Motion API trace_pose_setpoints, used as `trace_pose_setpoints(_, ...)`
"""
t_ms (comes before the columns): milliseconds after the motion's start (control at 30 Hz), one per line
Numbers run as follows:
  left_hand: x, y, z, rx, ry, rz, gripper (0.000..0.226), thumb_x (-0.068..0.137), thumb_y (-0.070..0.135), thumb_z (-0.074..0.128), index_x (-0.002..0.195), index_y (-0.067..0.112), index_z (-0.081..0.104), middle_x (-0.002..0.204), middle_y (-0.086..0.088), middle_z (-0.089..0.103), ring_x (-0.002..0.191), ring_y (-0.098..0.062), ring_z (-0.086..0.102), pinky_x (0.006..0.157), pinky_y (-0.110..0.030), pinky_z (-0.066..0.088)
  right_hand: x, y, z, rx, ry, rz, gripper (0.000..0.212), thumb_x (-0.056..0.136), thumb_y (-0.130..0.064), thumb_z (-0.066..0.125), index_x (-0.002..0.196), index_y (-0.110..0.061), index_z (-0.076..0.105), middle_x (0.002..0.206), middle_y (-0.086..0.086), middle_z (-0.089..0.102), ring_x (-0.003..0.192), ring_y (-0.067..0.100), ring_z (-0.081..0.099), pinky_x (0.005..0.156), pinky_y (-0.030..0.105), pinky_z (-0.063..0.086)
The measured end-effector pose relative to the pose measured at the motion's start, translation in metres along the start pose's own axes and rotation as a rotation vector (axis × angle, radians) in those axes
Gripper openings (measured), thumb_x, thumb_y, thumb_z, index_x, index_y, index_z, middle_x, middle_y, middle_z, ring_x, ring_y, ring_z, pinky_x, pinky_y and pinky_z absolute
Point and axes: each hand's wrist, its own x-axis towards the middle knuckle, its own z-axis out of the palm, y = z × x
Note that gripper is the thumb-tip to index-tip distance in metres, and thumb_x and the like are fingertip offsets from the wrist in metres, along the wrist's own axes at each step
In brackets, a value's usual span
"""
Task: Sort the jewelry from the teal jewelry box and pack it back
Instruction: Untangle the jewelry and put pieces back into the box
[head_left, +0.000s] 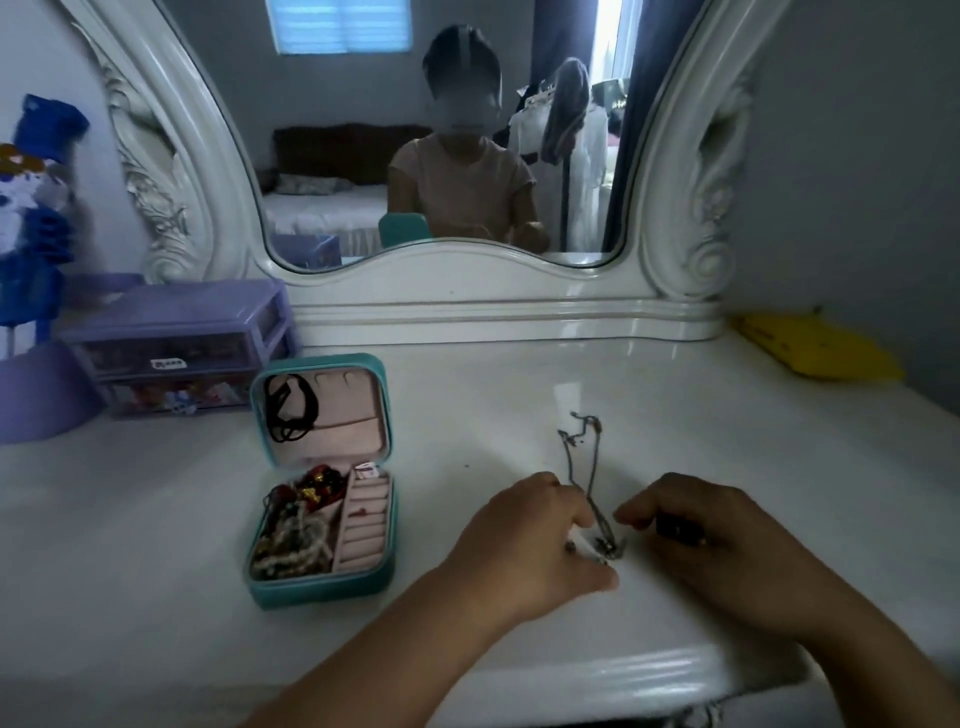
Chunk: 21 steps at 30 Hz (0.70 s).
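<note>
Your left hand (540, 535) and right hand (691, 525) pinch the near end of a thin chain (584, 467) on the table (519, 379). Keep it straight, clear of the open box (322, 590) at left.

Bare forearms, no sleeves, peach short-sleeved top in mirror (457, 176)

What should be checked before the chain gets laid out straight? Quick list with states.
1. Teal jewelry box open, lid back: ok.
2. Silver chain out on the vanity top: ok.
3. Left hand and right hand at its near end: ok.
4. Chain free of kinks: not ok, far end bunched.
5. Beads sorted: not ok, heaped in box.
6. Grip on pendant: cannot tell.
</note>
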Motion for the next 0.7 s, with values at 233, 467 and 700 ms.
trace_pose_setpoints(233,0.007,0.002,0.009,-0.048,0.064,0.013,0.008,0.069,0.023,0.075,0.074,0.021,0.068,0.068,0.016,0.048,0.067,-0.005,0.054,0.062,-0.016,0.042,0.004,-0.003,0.014,-0.014,-0.039,-0.114,0.019,0.080,-0.016,0.065,0.088,-0.032,0.068,0.084,-0.008,0.054,0.078,0.007,0.056,0.065,0.014,0.040)
trace_pose_setpoints(467,0.013,-0.001,0.006,-0.010,0.019,0.009,0.007,0.078,0.017,0.068,0.081,0.020,0.073,0.082,0.008,0.070,0.076,-0.005,0.063,0.072,-0.017,0.049,0.008,0.004,0.014,-0.089,0.019,-0.111,0.013,0.084,-0.019,0.058,0.087,-0.027,0.068,0.085,-0.008,0.056,0.078,0.004,0.055,0.069,0.018,0.042)
trace_pose_setpoints(700,0.031,0.004,0.009,-0.028,0.051,-0.004,0.009,0.081,0.014,0.065,0.078,0.018,0.072,0.077,0.003,0.071,0.068,-0.005,0.063,0.067,-0.019,0.051,0.009,0.028,-0.008,-0.099,0.275,-0.007,0.006,0.083,-0.021,0.064,0.087,-0.025,0.064,0.080,-0.009,0.056,0.074,0.004,0.054,0.064,0.016,0.042)
